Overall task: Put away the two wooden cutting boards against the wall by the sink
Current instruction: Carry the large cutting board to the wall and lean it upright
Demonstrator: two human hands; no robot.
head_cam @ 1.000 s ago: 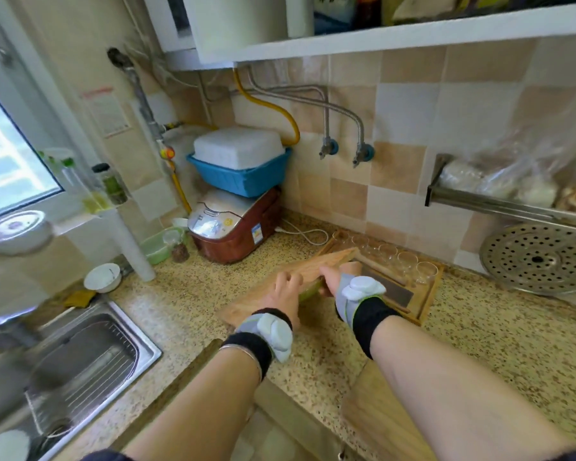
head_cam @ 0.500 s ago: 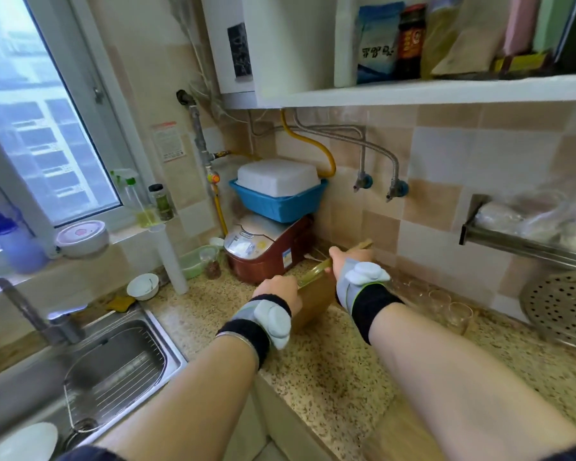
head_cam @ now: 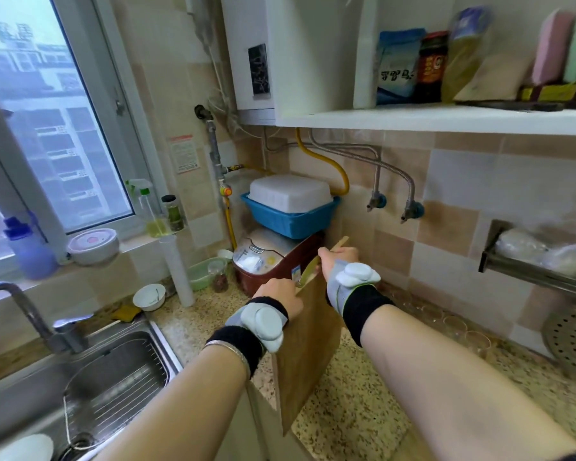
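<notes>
A wooden cutting board [head_cam: 308, 354] hangs upright on its edge above the speckled counter [head_cam: 353, 417], lifted clear of it. My left hand [head_cam: 278, 292] grips its near top edge and my right hand [head_cam: 338, 257] grips the top edge farther back. A thin pale strip of wood [head_cam: 341, 242] sticks out past my right hand; whether it is the second board I cannot tell. The sink [head_cam: 90, 377] lies at the lower left, with the tiled wall [head_cam: 453, 201] behind the counter.
A brown rice cooker [head_cam: 273, 261] under a blue basket [head_cam: 290, 214] stands in the corner just past the board. Several glasses [head_cam: 459, 327] line the wall at right. A white bowl [head_cam: 149, 296], tap [head_cam: 24, 314] and metal rack [head_cam: 539, 274] are nearby.
The board went from lying flat on the tray to standing on edge, lifted up and toward me in both hands. My view rose, bringing the window and shelf into sight.
</notes>
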